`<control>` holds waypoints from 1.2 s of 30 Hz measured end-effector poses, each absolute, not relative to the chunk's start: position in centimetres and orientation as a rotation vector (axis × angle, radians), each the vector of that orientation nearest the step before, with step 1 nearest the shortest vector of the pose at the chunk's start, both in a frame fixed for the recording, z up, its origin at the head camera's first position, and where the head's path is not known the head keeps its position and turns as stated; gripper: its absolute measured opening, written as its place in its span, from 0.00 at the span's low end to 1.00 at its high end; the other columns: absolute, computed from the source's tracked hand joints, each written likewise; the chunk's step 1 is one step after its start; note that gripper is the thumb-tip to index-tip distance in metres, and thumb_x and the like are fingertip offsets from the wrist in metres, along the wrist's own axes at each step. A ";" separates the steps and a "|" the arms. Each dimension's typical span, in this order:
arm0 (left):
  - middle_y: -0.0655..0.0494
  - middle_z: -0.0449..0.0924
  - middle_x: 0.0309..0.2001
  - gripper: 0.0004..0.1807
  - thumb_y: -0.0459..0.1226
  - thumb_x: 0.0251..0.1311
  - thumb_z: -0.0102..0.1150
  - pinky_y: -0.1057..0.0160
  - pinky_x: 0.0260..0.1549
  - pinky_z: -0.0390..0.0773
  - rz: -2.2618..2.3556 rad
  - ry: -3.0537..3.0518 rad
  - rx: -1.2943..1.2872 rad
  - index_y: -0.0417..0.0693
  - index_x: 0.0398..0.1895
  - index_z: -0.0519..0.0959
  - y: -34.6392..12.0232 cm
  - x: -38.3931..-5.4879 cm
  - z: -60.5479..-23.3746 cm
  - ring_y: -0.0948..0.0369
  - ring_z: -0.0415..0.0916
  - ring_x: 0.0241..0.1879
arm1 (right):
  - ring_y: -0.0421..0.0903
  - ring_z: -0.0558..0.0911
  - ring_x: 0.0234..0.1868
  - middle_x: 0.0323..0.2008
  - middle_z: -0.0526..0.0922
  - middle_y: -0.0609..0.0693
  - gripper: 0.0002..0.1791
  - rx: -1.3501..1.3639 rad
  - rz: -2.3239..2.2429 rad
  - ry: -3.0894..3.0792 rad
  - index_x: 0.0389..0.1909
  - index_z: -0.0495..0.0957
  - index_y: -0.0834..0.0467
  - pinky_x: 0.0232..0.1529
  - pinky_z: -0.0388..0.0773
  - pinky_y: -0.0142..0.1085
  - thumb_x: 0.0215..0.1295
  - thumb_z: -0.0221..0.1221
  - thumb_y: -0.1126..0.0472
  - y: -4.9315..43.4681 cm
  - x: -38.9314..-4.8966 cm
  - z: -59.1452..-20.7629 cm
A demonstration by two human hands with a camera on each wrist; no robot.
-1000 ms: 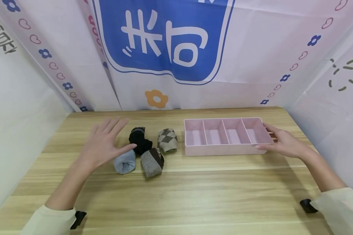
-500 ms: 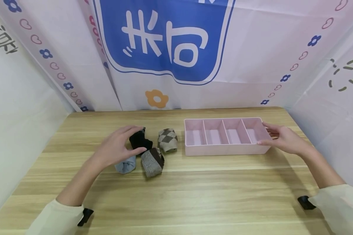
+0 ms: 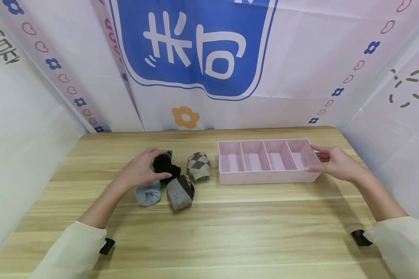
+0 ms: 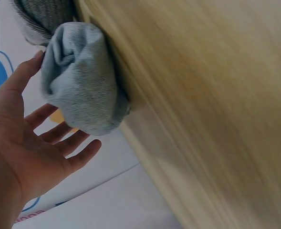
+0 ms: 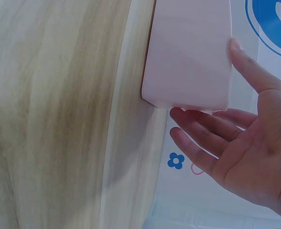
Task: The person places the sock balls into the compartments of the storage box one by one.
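Observation:
My left hand (image 3: 138, 169) reaches over a black balled sock (image 3: 165, 167), fingertips at its far end and thumb along its near side. In the left wrist view, the fingers are loosely spread behind a light blue rolled sock (image 4: 85, 90), which hides the black one. A grey-and-brown sock (image 3: 180, 193) lies nearer the front, and an argyle sock (image 3: 198, 166) sits to its upper right. At the right end of a pink divided box (image 3: 265, 178), my right hand (image 3: 336, 164) holds it, thumb at the rim and fingers against the end wall.
The box stands on the wooden table (image 3: 251, 232) and has several compartments with nothing in them. Behind the table hangs a printed cloth (image 3: 286, 112), with white cloth on both sides. A black strap piece (image 3: 361, 237) shows at the right cuff.
My left hand has come down and to the right, over the black sock, its fingers drawing in from a wide spread. The right hand stays at the box, which has not moved.

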State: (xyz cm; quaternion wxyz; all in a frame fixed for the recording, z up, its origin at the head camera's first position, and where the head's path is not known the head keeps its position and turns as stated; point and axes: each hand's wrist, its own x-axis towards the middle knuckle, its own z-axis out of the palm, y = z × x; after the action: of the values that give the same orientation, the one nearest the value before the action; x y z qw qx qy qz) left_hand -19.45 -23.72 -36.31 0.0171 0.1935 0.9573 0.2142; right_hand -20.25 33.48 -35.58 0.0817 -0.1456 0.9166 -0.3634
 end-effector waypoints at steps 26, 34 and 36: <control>0.31 0.74 0.65 0.40 0.34 0.52 0.77 0.36 0.57 0.75 0.850 2.882 0.669 0.31 0.68 0.72 -23.6 -21.7 -37.0 0.36 0.73 0.60 | 0.73 0.76 0.63 0.61 0.74 0.78 0.48 -0.396 -1.028 2.764 0.74 0.57 0.78 0.44 0.73 0.16 0.63 0.72 0.60 33.6 -20.4 -35.6; 0.30 0.70 0.67 0.41 0.33 0.54 0.76 0.34 0.61 0.72 0.912 2.869 0.597 0.32 0.71 0.69 -23.4 -21.4 -36.5 0.36 0.70 0.62 | 0.73 0.76 0.63 0.61 0.74 0.79 0.49 -0.379 -1.051 2.756 0.75 0.56 0.76 0.46 0.73 0.18 0.63 0.73 0.59 33.9 -20.5 -36.0; 0.31 0.70 0.67 0.42 0.34 0.54 0.76 0.34 0.60 0.73 0.921 2.877 0.591 0.33 0.72 0.69 -23.4 -21.4 -36.3 0.37 0.70 0.61 | 0.73 0.75 0.64 0.62 0.74 0.79 0.51 -0.357 -1.082 2.735 0.77 0.53 0.74 0.46 0.73 0.18 0.63 0.72 0.59 34.0 -20.4 -36.1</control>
State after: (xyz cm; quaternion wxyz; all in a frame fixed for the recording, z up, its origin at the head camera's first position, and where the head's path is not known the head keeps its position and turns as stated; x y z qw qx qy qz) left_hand -21.36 -23.40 -36.31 0.0317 0.1919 0.9343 0.2989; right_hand -20.36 33.96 -36.08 0.0892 -0.1202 0.9194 -0.3637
